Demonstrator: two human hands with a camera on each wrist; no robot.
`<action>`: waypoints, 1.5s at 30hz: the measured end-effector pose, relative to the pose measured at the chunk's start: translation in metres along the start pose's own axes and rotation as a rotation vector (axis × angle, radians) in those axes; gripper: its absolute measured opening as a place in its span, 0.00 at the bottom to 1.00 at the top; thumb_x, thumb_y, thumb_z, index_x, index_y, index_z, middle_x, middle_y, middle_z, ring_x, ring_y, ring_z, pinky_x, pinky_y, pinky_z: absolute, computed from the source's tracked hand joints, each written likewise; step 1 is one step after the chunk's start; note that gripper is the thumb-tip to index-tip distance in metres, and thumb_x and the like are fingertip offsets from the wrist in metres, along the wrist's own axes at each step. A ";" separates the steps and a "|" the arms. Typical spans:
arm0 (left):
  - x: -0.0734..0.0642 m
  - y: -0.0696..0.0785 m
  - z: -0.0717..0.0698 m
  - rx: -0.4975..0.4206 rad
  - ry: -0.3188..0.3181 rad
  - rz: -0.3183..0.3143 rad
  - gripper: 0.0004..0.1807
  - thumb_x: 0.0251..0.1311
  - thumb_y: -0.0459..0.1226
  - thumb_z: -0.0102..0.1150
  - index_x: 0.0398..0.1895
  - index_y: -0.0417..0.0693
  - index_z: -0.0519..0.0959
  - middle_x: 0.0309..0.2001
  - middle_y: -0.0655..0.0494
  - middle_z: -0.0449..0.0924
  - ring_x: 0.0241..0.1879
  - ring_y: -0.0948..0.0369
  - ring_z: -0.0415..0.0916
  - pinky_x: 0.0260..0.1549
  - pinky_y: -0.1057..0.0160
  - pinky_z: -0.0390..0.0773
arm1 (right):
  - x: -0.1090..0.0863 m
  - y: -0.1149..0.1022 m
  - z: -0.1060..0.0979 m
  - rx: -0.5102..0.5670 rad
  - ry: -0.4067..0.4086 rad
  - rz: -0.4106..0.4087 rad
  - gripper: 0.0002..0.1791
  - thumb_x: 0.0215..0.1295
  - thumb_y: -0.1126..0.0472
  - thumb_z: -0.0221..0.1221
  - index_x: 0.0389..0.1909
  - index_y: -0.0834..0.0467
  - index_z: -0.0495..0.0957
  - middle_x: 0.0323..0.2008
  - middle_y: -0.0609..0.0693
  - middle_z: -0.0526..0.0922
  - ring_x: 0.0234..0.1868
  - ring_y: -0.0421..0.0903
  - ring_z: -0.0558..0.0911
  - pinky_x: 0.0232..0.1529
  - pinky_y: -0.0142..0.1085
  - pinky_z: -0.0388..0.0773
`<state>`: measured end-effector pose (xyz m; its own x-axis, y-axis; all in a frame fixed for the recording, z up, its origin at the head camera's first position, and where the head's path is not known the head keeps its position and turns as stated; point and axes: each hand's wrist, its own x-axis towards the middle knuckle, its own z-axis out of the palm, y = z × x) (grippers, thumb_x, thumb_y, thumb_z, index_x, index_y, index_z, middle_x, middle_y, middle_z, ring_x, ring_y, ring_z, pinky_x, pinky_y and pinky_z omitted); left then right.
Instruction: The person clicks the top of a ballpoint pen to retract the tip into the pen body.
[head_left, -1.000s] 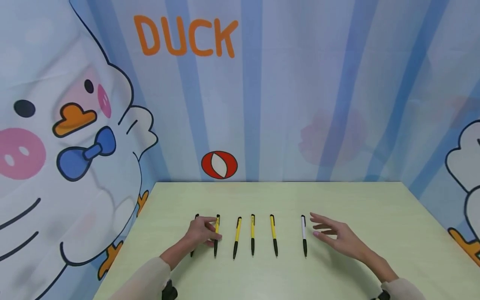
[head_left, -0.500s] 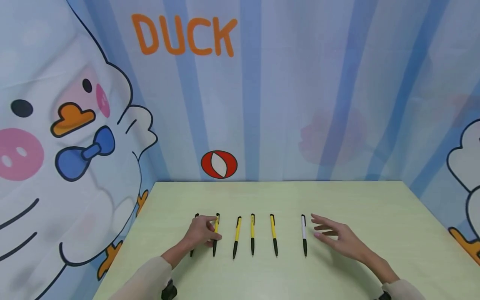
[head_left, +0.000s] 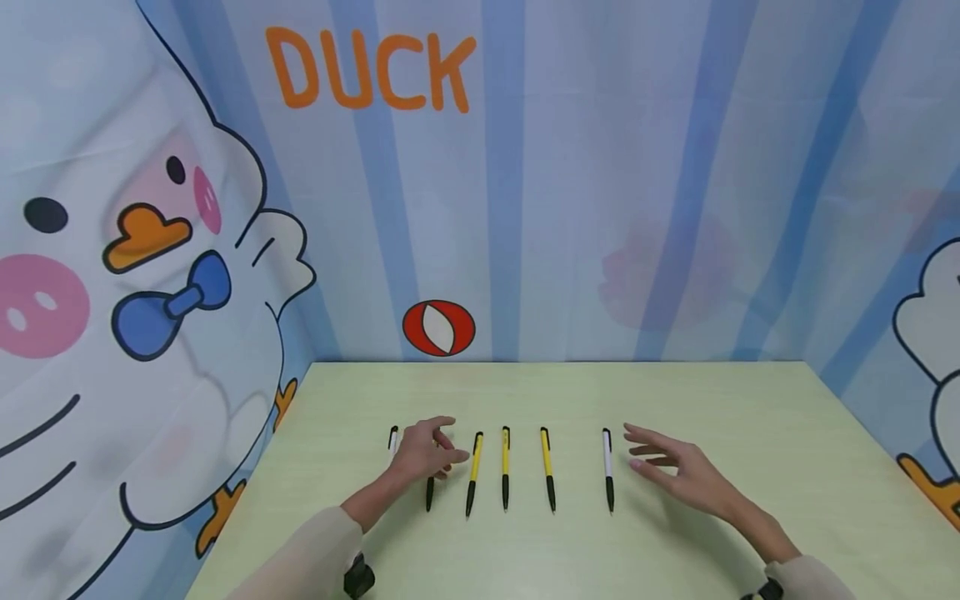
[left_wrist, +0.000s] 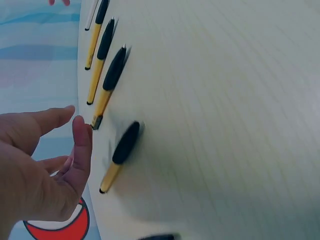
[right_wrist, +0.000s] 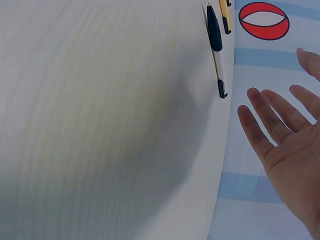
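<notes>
Several pens with black grips lie side by side in a row on the table. My left hand (head_left: 422,450) hovers over the second pen from the left, a yellow pen (left_wrist: 120,157) whose upper part it hides in the head view. Its thumb and fingers are apart, holding nothing, and their tips are near another yellow pen (head_left: 474,475). Further right lie two more yellow pens, one in the middle (head_left: 506,469) and one beyond it (head_left: 548,471). My right hand (head_left: 678,475) hangs with loosely extended fingers just right of a white pen (head_left: 607,471), grasping nothing.
At the row's left end, another white pen (head_left: 393,440) is partly covered by my left hand. The pale table (head_left: 675,400) backs onto a blue striped cloth (head_left: 570,208) with printed ducks and a red ball.
My left hand has let go of the second pen and moved right, its fingers spreading. That pen stays on the table. My right hand has hardly moved.
</notes>
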<state>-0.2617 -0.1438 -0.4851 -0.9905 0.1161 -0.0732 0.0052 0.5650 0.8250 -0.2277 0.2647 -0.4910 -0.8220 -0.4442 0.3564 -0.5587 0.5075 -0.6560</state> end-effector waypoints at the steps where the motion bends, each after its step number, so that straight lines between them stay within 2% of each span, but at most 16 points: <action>1: 0.000 0.002 0.003 -0.007 -0.026 0.011 0.38 0.55 0.32 0.75 0.70 0.35 0.70 0.34 0.47 0.81 0.23 0.58 0.82 0.23 0.61 0.88 | 0.001 0.000 0.000 0.000 -0.001 -0.001 0.27 0.74 0.64 0.59 0.72 0.62 0.70 0.61 0.66 0.81 0.53 0.46 0.87 0.50 0.35 0.87; 5: 0.000 0.010 0.013 -0.001 -0.115 0.017 0.40 0.53 0.31 0.76 0.71 0.35 0.69 0.34 0.47 0.81 0.23 0.59 0.83 0.24 0.60 0.88 | 0.002 0.000 0.001 0.011 -0.005 -0.006 0.27 0.74 0.64 0.59 0.72 0.62 0.70 0.61 0.67 0.81 0.53 0.47 0.87 0.50 0.36 0.87; 9: 0.002 0.015 0.023 0.041 -0.153 0.001 0.42 0.51 0.31 0.77 0.71 0.36 0.69 0.32 0.50 0.80 0.23 0.61 0.81 0.23 0.63 0.87 | 0.003 0.000 0.004 0.027 -0.005 -0.014 0.27 0.73 0.65 0.59 0.71 0.64 0.70 0.61 0.68 0.80 0.53 0.47 0.87 0.50 0.36 0.87; 16: 0.003 0.017 0.031 0.146 -0.102 0.010 0.40 0.46 0.26 0.77 0.67 0.35 0.73 0.28 0.52 0.81 0.18 0.62 0.80 0.22 0.65 0.84 | 0.003 0.000 0.009 0.036 -0.012 0.002 0.27 0.73 0.64 0.60 0.71 0.63 0.70 0.61 0.68 0.80 0.53 0.53 0.87 0.51 0.39 0.87; 18: 0.002 0.016 0.031 0.184 -0.086 0.014 0.39 0.46 0.26 0.77 0.66 0.36 0.75 0.28 0.53 0.81 0.18 0.62 0.80 0.22 0.65 0.83 | 0.002 -0.001 0.011 0.042 -0.012 0.007 0.27 0.73 0.64 0.60 0.71 0.63 0.70 0.61 0.67 0.80 0.53 0.53 0.87 0.51 0.41 0.87; 21: 0.003 0.015 0.031 0.190 -0.080 0.001 0.37 0.47 0.25 0.75 0.66 0.36 0.75 0.28 0.53 0.82 0.20 0.63 0.80 0.23 0.65 0.83 | 0.003 -0.004 0.011 0.042 -0.014 -0.001 0.27 0.73 0.64 0.60 0.71 0.64 0.70 0.61 0.68 0.80 0.53 0.52 0.87 0.51 0.44 0.87; 27: 0.004 0.012 0.032 0.083 -0.067 -0.023 0.35 0.50 0.25 0.71 0.66 0.35 0.75 0.32 0.50 0.83 0.23 0.62 0.81 0.21 0.63 0.87 | 0.003 -0.006 0.010 0.034 -0.006 -0.007 0.26 0.73 0.64 0.60 0.70 0.64 0.71 0.61 0.67 0.80 0.53 0.50 0.87 0.50 0.45 0.88; 33: 0.002 0.010 0.031 -0.129 -0.054 -0.092 0.36 0.53 0.25 0.67 0.69 0.37 0.72 0.37 0.48 0.81 0.25 0.61 0.83 0.24 0.61 0.88 | 0.005 -0.004 0.011 0.025 -0.007 0.015 0.27 0.74 0.62 0.60 0.71 0.64 0.70 0.62 0.67 0.80 0.53 0.58 0.87 0.51 0.45 0.87; 41: -0.009 0.015 0.027 -0.317 -0.093 -0.087 0.35 0.57 0.24 0.66 0.71 0.37 0.70 0.42 0.47 0.78 0.31 0.61 0.85 0.30 0.58 0.90 | 0.005 -0.002 0.013 0.021 -0.034 0.026 0.27 0.74 0.61 0.59 0.71 0.65 0.69 0.62 0.68 0.79 0.53 0.62 0.85 0.51 0.48 0.87; 45: -0.017 0.023 0.027 -0.389 -0.108 -0.079 0.36 0.58 0.24 0.65 0.72 0.38 0.69 0.43 0.46 0.77 0.34 0.59 0.86 0.34 0.56 0.91 | 0.009 -0.003 0.015 0.003 -0.043 0.034 0.33 0.75 0.60 0.59 0.76 0.63 0.62 0.64 0.68 0.78 0.54 0.63 0.85 0.52 0.53 0.86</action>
<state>-0.2405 -0.1109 -0.4802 -0.9656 0.1818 -0.1860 -0.1429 0.2268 0.9634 -0.2315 0.2477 -0.4959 -0.8350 -0.4582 0.3045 -0.5298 0.5206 -0.6695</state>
